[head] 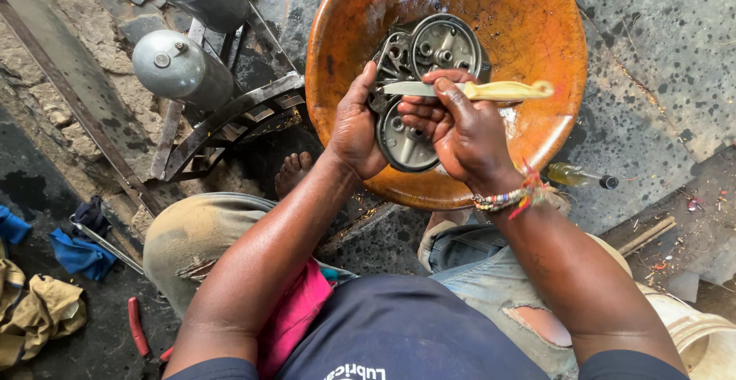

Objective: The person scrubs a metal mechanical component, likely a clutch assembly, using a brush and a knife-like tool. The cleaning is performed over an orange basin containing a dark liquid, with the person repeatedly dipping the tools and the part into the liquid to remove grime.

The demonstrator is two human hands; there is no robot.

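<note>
Grey metal engine cover with round recesses (418, 81) held over orange round basin (529, 35), left hand (354, 131) gripping its edge; right hand (460, 131) clasps yellow-handled knife (468, 89), blade on cover.

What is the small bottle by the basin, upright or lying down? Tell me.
Lying down: the small bottle rests on its side on the ground beside the orange basin, dark cap pointing right.

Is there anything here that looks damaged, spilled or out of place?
Nothing is clearly broken. The odd points: a small bottle lies on its side on the ground beside the orange basin, rags lie scattered at the left, and the jeans are torn at the knee.
</note>
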